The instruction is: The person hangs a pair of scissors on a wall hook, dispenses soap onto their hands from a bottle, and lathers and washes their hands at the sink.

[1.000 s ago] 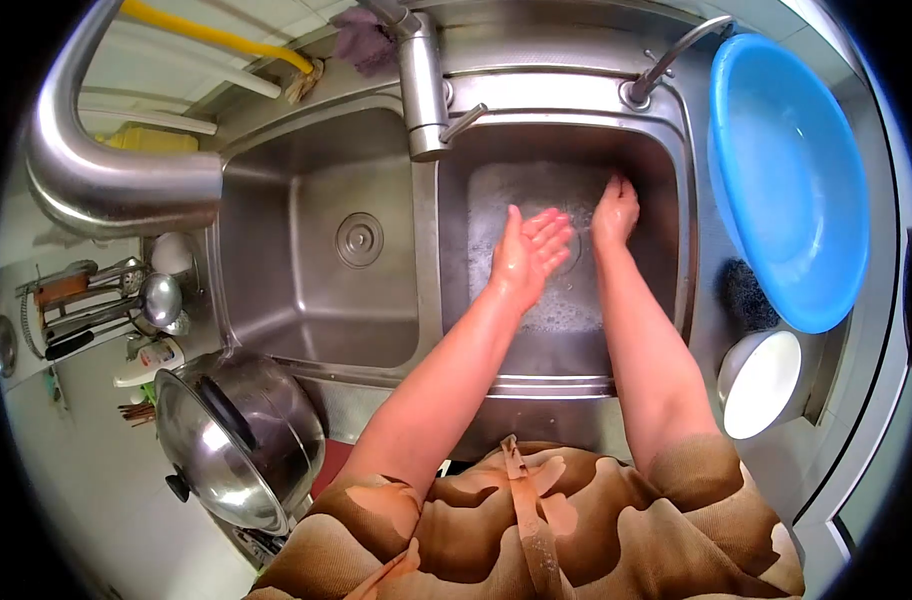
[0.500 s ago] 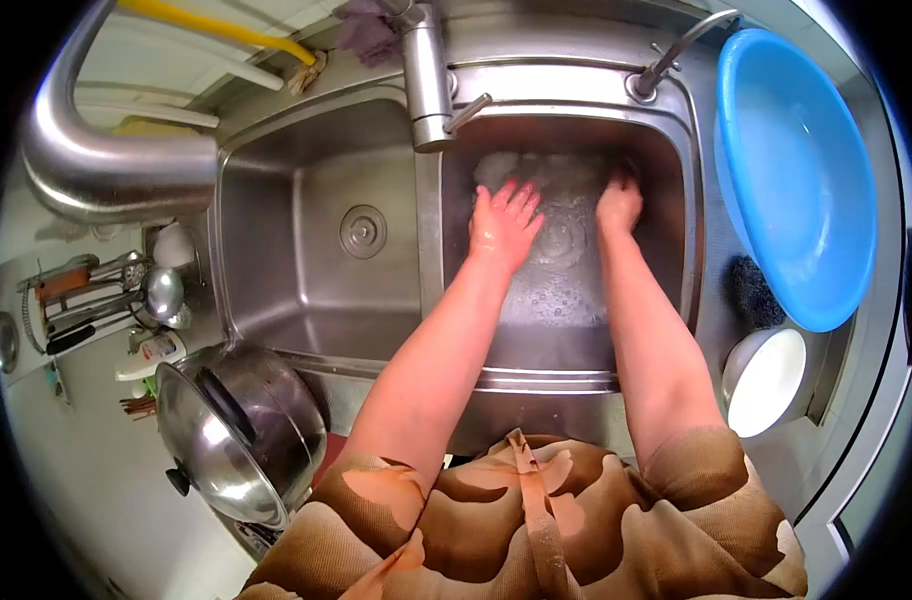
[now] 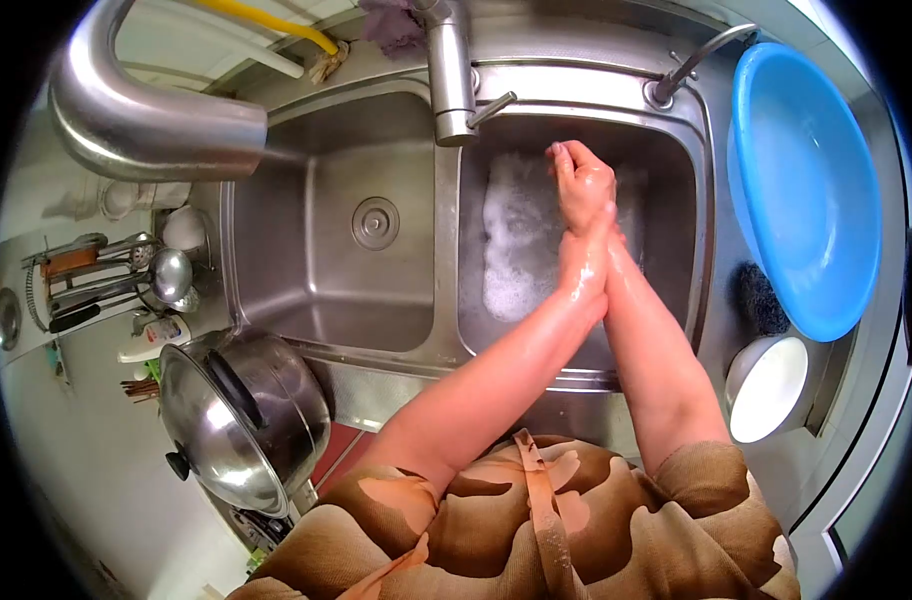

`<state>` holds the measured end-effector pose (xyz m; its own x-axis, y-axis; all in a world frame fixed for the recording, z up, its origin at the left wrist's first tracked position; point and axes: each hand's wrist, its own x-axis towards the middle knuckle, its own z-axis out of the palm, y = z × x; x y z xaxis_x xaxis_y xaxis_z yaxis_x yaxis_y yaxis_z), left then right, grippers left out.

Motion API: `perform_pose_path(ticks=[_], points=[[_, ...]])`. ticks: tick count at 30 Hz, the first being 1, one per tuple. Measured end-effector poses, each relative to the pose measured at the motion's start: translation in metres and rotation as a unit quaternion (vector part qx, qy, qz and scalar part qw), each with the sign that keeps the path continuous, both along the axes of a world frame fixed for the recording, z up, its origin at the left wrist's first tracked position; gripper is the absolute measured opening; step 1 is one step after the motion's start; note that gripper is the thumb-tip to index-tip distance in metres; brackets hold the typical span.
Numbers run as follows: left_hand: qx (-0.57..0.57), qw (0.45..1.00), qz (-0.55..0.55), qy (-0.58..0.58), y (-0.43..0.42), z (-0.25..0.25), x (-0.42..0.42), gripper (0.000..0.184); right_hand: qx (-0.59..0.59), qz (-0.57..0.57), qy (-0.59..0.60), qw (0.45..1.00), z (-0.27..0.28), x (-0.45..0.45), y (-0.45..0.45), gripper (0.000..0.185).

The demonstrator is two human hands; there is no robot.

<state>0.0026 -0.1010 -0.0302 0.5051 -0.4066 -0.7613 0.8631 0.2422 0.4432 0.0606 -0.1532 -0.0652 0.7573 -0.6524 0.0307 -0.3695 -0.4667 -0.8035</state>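
Observation:
Over the right basin (image 3: 666,180) of a double steel sink, my two wet hands are together. My left hand (image 3: 588,255) is wrapped round my right wrist, its fingers partly hidden behind the arm. Just above it, my right hand (image 3: 584,188) hangs with curled fingers, and nothing shows in it. White foamy suds (image 3: 511,240) lie in the water below, mostly on the basin's left side. The steel tap (image 3: 451,85) with its side lever stands behind the divider between the basins.
A thick steel spout (image 3: 166,130) reaches in at upper left, near the left basin (image 3: 366,290). At right are a blue basin (image 3: 806,190), a dark scrubber (image 3: 759,298) and a white bowl (image 3: 768,388). A lidded steel pot (image 3: 226,425) stands at lower left.
My left hand has moved right, from spread open over the water to around my right wrist. My right hand has come up and left out of the water. The view has shifted slightly.

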Motion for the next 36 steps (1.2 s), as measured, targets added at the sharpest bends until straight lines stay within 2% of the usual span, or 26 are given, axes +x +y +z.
perform_pose_path(ticks=[1, 2, 3, 4, 5, 6, 8, 11, 12, 14, 16, 18, 20, 22, 23, 24, 26, 27, 28, 29, 30, 31, 32, 33, 34, 36], points=[[-0.003, 1.0, -0.003, 0.0, 0.001, 0.002, 0.003, 0.052, 0.183, -0.038, -0.079, 0.979, 0.003, 0.005, 0.003, 0.03], [-0.028, 0.999, -0.019, -0.019, 0.006, 0.006, 0.007, 0.051, 0.356, -0.077, -0.153, 0.919, 0.005, 0.004, 0.002, 0.032], [-0.055, 0.997, -0.035, -0.038, 0.008, 0.009, 0.01, 0.051, 0.454, -0.111, -0.155, 0.87, 0.006, 0.003, -0.004, 0.028], [-0.058, 0.997, -0.04, -0.035, 0.009, 0.011, 0.012, 0.051, 0.451, -0.117, -0.155, 0.871, 0.005, 0.0, -0.006, 0.028], [-0.156, 0.987, -0.007, 0.038, 0.012, 0.013, 0.015, 0.05, 0.622, -0.179, -0.213, 0.732, 0.003, -0.001, -0.005, 0.026], [-0.25, 0.962, 0.028, 0.109, 0.015, 0.015, 0.019, 0.049, 0.76, -0.229, -0.26, 0.55, 0.002, 0.0, -0.002, 0.025], [-0.281, 0.95, 0.066, 0.116, 0.016, 0.014, 0.027, 0.045, 0.77, -0.187, -0.281, 0.541, -0.001, -0.004, 0.003, 0.024], [-0.369, 0.921, 0.032, 0.122, 0.02, 0.0, 0.028, 0.037, 0.729, -0.039, -0.266, 0.629, -0.006, -0.012, 0.002, 0.035], [-0.369, 0.921, 0.031, 0.122, 0.017, -0.005, 0.025, 0.037, 0.729, -0.04, -0.267, 0.629, -0.006, -0.011, 0.003, 0.035], [-0.208, 0.963, 0.028, 0.169, 0.008, -0.01, 0.022, 0.028, 0.463, -0.023, -0.098, 0.881, -0.002, -0.009, 0.003, 0.022], [-0.147, 0.976, 0.03, 0.161, 0.004, -0.022, 0.016, 0.022, 0.459, -0.029, -0.086, 0.884, -0.022, -0.013, -0.008, 0.024], [0.017, 0.993, -0.109, 0.044, 0.009, -0.056, 0.014, 0.022, 0.142, -0.091, -0.013, 0.986, -0.046, -0.024, -0.026, 0.025], [0.04, 0.997, -0.069, 0.01, 0.015, -0.062, 0.017, 0.032, -0.132, -0.202, 0.014, 0.97, -0.076, -0.033, -0.045, 0.026], [0.172, 0.983, 0.007, 0.059, 0.019, -0.072, 0.027, 0.043, 0.142, -0.305, 0.119, 0.934, -0.092, -0.041, -0.046, 0.027], [0.191, 0.977, 0.001, 0.097, 0.019, -0.075, 0.032, 0.051, 0.495, -0.362, -0.029, 0.79, -0.091, -0.04, -0.039, 0.029], [0.191, 0.977, -0.001, 0.099, 0.021, -0.078, 0.039, 0.051, 0.607, -0.28, -0.038, 0.743, -0.09, -0.041, -0.034, 0.028], [-0.091, 0.975, 0.096, 0.176, 0.031, -0.095, 0.05, 0.055, 0.748, -0.125, -0.039, 0.65, -0.061, -0.042, -0.021, 0.025], [-0.096, 0.984, 0.082, 0.125, 0.029, -0.081, 0.054, 0.056, 0.784, -0.059, -0.041, 0.616, -0.033, -0.04, -0.016, 0.023], [-0.101, 0.984, 0.076, 0.127, 0.034, -0.083, 0.066, 0.056, 0.764, -0.022, 0.029, 0.644, -0.01, -0.039, -0.012, 0.024], [-0.218, 0.969, -0.046, 0.109, 0.044, -0.082, 0.081, 0.054, 0.707, 0.016, 0.02, 0.707, -0.001, -0.039, -0.006, 0.025], [-0.229, 0.967, -0.06, 0.089, 0.041, -0.081, 0.079, 0.051, 0.645, 0.056, 0.013, 0.762, 0.005, -0.036, 0.001, 0.026], [-0.24, 0.966, -0.074, 0.069, 0.037, -0.073, 0.077, 0.049, 0.475, 0.08, -0.04, 0.876, -0.011, -0.035, 0.01, 0.027], [-0.125, 0.991, -0.007, 0.057, 0.033, -0.074, 0.074, 0.047, 0.274, 0.095, -0.089, 0.953, -0.026, -0.032, 0.012, 0.028], [-0.134, 0.989, -0.012, 0.063, 0.023, -0.064, 0.073, 0.048, -0.023, 0.05, -0.151, 0.987, -0.019, -0.028, 0.013, 0.028], [-0.142, 0.988, -0.013, 0.067, 0.014, -0.051, 0.072, 0.049, -0.039, 0.03, -0.046, 0.998, 0.002, -0.031, 0.013, 0.026], [-0.13, 0.991, -0.007, 0.033, 0.01, -0.033, 0.057, 0.047, -0.15, -0.004, -0.071, 0.986, -0.002, -0.029, 0.005, 0.01]])
